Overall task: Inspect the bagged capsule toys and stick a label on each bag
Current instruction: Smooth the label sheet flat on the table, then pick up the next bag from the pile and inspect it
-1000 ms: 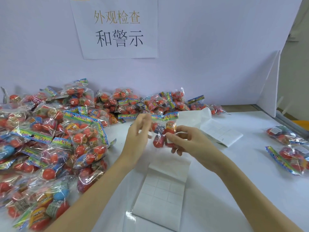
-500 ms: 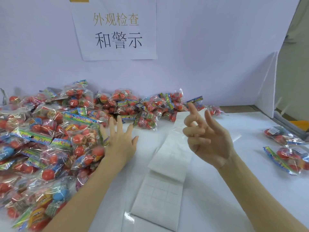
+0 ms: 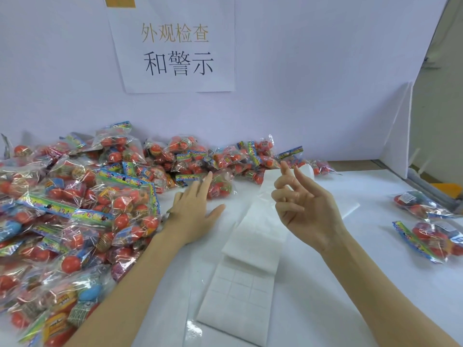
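Two empty hands, left hand (image 3: pixel 194 211) flat with fingers spread, right hand (image 3: pixel 304 209) raised with fingers loosely curled, flank one white folded label strip (image 3: pixel 250 249) on the white worktop (image 3: pixel 350 284), with two clear bagged red capsule toys (image 3: pixel 426 221) at right.

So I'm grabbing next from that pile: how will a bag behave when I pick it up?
A bag probably crinkles and sags: its film is thin and creased. The round capsules inside may shift. Glossy film looks slippery, so pinching the printed header seems safest.
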The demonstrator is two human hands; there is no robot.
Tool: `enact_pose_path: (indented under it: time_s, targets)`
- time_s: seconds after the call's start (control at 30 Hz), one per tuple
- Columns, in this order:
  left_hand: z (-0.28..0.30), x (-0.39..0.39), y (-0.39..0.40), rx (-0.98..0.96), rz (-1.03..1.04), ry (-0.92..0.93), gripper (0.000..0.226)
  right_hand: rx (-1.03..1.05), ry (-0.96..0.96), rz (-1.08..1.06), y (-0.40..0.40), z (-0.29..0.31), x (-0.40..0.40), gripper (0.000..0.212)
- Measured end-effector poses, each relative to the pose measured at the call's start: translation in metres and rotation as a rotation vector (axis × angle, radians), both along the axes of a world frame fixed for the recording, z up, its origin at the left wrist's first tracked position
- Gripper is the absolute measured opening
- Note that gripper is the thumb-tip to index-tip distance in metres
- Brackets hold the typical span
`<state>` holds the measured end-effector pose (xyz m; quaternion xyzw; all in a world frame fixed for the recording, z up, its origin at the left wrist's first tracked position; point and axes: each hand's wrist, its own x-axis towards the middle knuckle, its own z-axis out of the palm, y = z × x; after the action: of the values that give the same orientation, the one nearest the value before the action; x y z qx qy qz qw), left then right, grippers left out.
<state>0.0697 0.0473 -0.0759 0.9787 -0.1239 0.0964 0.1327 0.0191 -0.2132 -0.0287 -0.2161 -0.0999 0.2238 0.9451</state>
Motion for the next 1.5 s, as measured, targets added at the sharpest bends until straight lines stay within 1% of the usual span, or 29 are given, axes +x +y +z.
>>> enact_pose_path:
  time_s: [0.07,0.1,0.2,0.3,0.37,0.43,0.5,0.53,0.57,0.63,0.67,0.7,0.73,0.8,0.87,0.97,1.1,1.2,1.3,1.4,1.5]
  targets:
    - [-0.002,-0.002,0.0,0.072,0.01,-0.037,0.073,-0.006,0.007,-0.005,0.001,0.0,0.0,0.039]
    - [-0.003,-0.002,-0.001,0.059,0.011,-0.04,0.067,-0.01,0.008,-0.006,0.001,0.0,-0.001,0.039]
    - [-0.005,-0.002,-0.002,-0.098,-0.027,-0.085,0.049,-0.02,0.015,-0.009,0.003,-0.001,-0.001,0.038]
    - [-0.005,-0.004,-0.004,-0.113,-0.092,-0.101,0.038,-0.017,0.028,-0.011,0.003,0.0,-0.001,0.038]
    - [-0.004,-0.006,-0.007,-0.148,-0.111,-0.162,0.029,-0.018,0.033,-0.008,0.003,-0.002,0.0,0.038]
    - [0.001,-0.01,-0.011,-0.303,-0.131,-0.237,0.021,-0.02,0.031,-0.008,0.002,-0.005,0.001,0.037]
    - [0.007,-0.016,-0.017,-0.516,-0.141,-0.274,0.02,-0.071,0.037,-0.048,0.001,-0.006,0.003,0.036]
    - [0.011,-0.019,-0.021,-0.63,-0.146,-0.264,0.021,-0.156,0.028,-0.105,0.002,-0.007,0.005,0.035]
    - [0.014,-0.022,-0.026,-0.731,-0.154,-0.247,0.022,-0.306,-0.01,-0.192,0.003,-0.007,0.005,0.033]
    - [0.021,-0.028,-0.034,-0.892,-0.182,-0.204,0.025,-0.705,-0.161,-0.382,0.009,-0.01,0.004,0.033]
    - [0.024,-0.031,-0.037,-0.964,-0.202,-0.171,0.026,-0.852,-0.24,-0.455,0.012,-0.011,0.003,0.033]
    - [0.027,-0.034,-0.04,-1.03,-0.216,-0.132,0.028,-0.922,-0.306,-0.497,0.015,-0.012,0.001,0.033]
    - [0.03,-0.036,-0.041,-1.08,-0.223,-0.097,0.029,-0.95,-0.365,-0.505,0.017,-0.012,0.0,0.034]
    - [0.033,-0.04,-0.043,-1.095,-0.254,-0.043,0.032,-0.991,-0.474,-0.467,0.019,-0.011,-0.002,0.04]
    - [0.033,-0.042,-0.044,-1.042,-0.301,-0.008,0.031,-1.017,-0.532,-0.404,0.021,-0.01,-0.005,0.039]
    - [0.031,-0.043,-0.047,-1.063,-0.284,0.068,0.034,-1.01,-0.491,-0.404,0.024,-0.011,-0.006,0.032]
    - [0.03,-0.039,-0.046,-1.239,-0.225,0.181,0.042,-0.88,-0.374,-0.483,0.019,-0.007,-0.004,0.031]
    - [0.027,-0.037,-0.043,-1.254,-0.227,0.168,0.029,-0.877,-0.366,-0.453,0.016,-0.005,-0.005,0.024]
    - [0.027,-0.036,-0.042,-1.232,-0.224,0.149,0.013,-0.946,-0.335,-0.441,0.02,-0.006,-0.006,0.018]
    - [0.029,-0.038,-0.044,-1.244,-0.212,0.095,0.012,-1.035,-0.37,-0.443,0.023,-0.006,-0.007,0.023]
    - [0.033,-0.041,-0.046,-1.251,-0.196,0.063,0.021,-1.009,-0.358,-0.462,0.023,-0.004,-0.008,0.035]
